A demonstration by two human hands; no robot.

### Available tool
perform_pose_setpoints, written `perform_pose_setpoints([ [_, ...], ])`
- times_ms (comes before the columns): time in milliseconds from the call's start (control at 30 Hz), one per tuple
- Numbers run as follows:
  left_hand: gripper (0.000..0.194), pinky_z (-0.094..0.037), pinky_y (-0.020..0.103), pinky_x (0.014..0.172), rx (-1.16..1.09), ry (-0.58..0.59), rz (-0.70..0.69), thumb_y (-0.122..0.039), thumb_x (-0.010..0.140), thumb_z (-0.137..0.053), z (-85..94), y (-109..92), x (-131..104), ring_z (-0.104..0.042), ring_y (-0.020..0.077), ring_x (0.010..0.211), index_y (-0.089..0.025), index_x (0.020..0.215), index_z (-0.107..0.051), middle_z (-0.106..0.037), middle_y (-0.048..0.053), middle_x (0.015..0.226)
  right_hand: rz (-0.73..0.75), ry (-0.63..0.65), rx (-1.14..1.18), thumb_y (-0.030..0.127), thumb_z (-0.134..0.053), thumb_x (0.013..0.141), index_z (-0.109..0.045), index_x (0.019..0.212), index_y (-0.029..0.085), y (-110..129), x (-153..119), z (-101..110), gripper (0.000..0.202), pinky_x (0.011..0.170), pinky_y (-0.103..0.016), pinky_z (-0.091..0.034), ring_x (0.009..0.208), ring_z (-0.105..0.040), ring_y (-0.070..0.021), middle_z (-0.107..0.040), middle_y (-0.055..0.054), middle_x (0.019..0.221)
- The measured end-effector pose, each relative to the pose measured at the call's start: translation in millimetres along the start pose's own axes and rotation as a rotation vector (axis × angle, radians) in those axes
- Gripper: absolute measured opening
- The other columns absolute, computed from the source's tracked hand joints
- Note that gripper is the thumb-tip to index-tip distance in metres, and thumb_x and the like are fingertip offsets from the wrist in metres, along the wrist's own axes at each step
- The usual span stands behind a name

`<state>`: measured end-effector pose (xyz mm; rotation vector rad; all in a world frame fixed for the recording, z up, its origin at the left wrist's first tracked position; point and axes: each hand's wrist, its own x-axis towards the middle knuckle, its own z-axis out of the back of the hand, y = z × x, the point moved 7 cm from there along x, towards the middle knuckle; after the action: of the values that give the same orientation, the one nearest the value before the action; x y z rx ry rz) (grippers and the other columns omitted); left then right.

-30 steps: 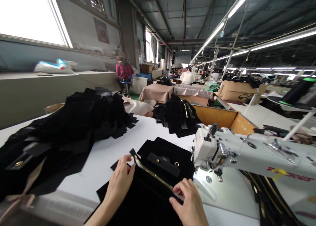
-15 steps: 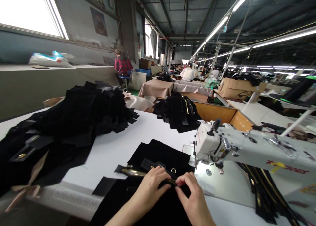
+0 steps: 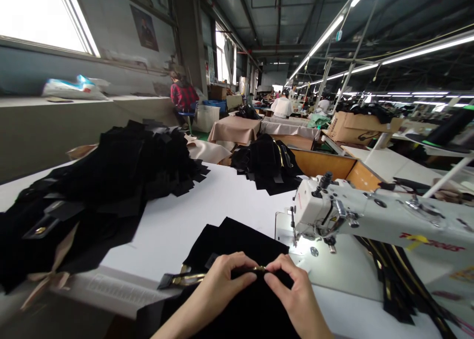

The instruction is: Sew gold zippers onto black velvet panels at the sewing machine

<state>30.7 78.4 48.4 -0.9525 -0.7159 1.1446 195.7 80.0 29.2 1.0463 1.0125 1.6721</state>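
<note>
Fingers of the left hand (image 3: 226, 281) and right hand (image 3: 295, 285), newly brought close together, pinch the zipper (image 3: 260, 269), concentrating handling there.

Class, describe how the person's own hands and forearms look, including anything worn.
The left hand and right hand are both bare, without gloves. No sleeve, watch or bracelet shows on the visible forearms, and no ring can be seen.

Red lettering (image 3: 452, 248) is running along sewing machine (image 3: 388, 225), ending "OUS"; yellow tie (image 3: 416, 240) is covering some earlier letters. Behind machine, carton (image 3: 365, 126) is bearing dark print, too small to read. Left of machine, ruler scale (image 3: 122, 287) is lining table (image 3: 166, 240), numbers illegible.
</note>
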Motion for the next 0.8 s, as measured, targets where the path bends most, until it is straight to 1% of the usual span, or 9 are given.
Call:
perform_pose_setpoints([
  [133,0.026,-0.046,0.027,0.085,-0.084,0.052,0.04,-0.028,0.082,-0.061,0.9,-4.7,-2.7,-0.065,0.0219,0.095,-0.023,0.104,-0.075,-0.073,0.0,0.098,-0.06,-0.019,0.035,0.04,-0.063,0.088,-0.068,0.081,0.023,-2.9,-1.1,2.9,0.02,0.082,-0.028,-0.05,0.081,-0.062,-0.0195,-0.064,0.0,0.079],
  [267,0.025,-0.046,0.027,0.085,-0.13,0.083,0.035,-0.031,0.084,-0.058,2.1,-7.8,-3.3,-0.065,0.0225,0.096,-0.021,0.101,-0.074,-0.074,0.0,0.098,-0.052,-0.078,0.039,0.043,-0.064,0.087,-0.069,0.079,0.022,0.4,-1.0,7.6,0.023,0.069,-0.026,-0.053,0.075,-0.064,-0.0203,-0.066,-0.001,0.076],
  [333,0.025,-0.046,0.027,0.084,-0.128,0.09,0.036,-0.033,0.085,-0.058,2.1,-7.4,-3.1,-0.066,0.0226,0.095,-0.021,0.1,-0.074,-0.074,0.0,0.097,-0.043,-0.07,0.034,0.042,-0.063,0.088,-0.068,0.078,0.022,2.0,-0.6,6.9,0.023,0.065,-0.025,-0.053,0.074,-0.064,-0.0198,-0.066,-0.001,0.075],
  [400,0.025,-0.045,0.027,0.084,-0.122,0.084,0.037,-0.033,0.085,-0.058,1.7,-6.4,-2.5,-0.065,0.0225,0.094,-0.02,0.1,-0.074,-0.074,0.0,0.096,-0.017,-0.053,0.002,0.038,-0.061,0.09,-0.066,0.081,0.022,3.3,-0.4,5.3,0.019,0.068,-0.025,-0.053,0.076,-0.064,-0.0189,-0.065,-0.001,0.077],
  [433,0.025,-0.045,0.027,0.083,-0.119,0.078,0.039,-0.033,0.085,-0.058,1.4,-5.9,-2.1,-0.065,0.0224,0.094,-0.02,0.1,-0.074,-0.073,0.0,0.095,0.019,-0.06,-0.03,0.035,-0.06,0.091,-0.065,0.083,0.022,4.8,-0.7,5.5,0.016,0.071,-0.025,-0.053,0.078,-0.064,-0.0187,-0.064,-0.001,0.079],
  [533,0.024,-0.045,0.026,0.079,-0.116,0.051,0.033,-0.033,0.085,-0.058,-0.8,-4.1,-0.6,-0.064,0.0213,0.088,-0.019,0.098,-0.073,-0.072,0.001,0.09,0.198,-0.13,-0.18,0.025,-0.056,0.092,-0.061,0.088,0.023,12.2,-4.8,7.7,0.007,0.083,-0.029,-0.052,0.089,-0.062,-0.0195,-0.062,-0.003,0.09],
  [600,0.023,-0.045,0.026,0.078,-0.119,0.03,0.018,-0.031,0.085,-0.058,-3.0,-2.5,0.2,-0.063,0.0205,0.086,-0.019,0.098,-0.071,-0.071,0.001,0.089,0.295,-0.169,-0.279,0.021,-0.056,0.092,-0.059,0.088,0.024,15.2,-8.9,7.7,0.006,0.086,-0.031,-0.052,0.094,-0.06,-0.0209,-0.06,-0.005,0.096],
  [700,0.021,-0.046,0.026,0.081,-0.114,-0.009,-0.006,-0.029,0.085,-0.057,-5.6,1.3,0.2,-0.063,0.0203,0.088,-0.019,0.098,-0.069,-0.07,0.002,0.092,0.336,-0.191,-0.365,0.02,-0.059,0.09,-0.058,0.087,0.024,14.1,-11.8,6.3,0.005,0.086,-0.034,-0.053,0.097,-0.059,-0.0228,-0.059,-0.006,0.098],
  [800,0.02,-0.046,0.027,0.083,-0.082,-0.029,-0.015,-0.03,0.087,-0.056,-7.9,4.2,-0.9,-0.063,0.0208,0.091,-0.02,0.099,-0.068,-0.07,0.002,0.094,0.326,-0.191,-0.357,0.023,-0.06,0.09,-0.061,0.086,0.024,11.3,-10.7,5.3,0.004,0.085,-0.034,-0.055,0.096,-0.061,-0.0233,-0.061,-0.007,0.098],
])
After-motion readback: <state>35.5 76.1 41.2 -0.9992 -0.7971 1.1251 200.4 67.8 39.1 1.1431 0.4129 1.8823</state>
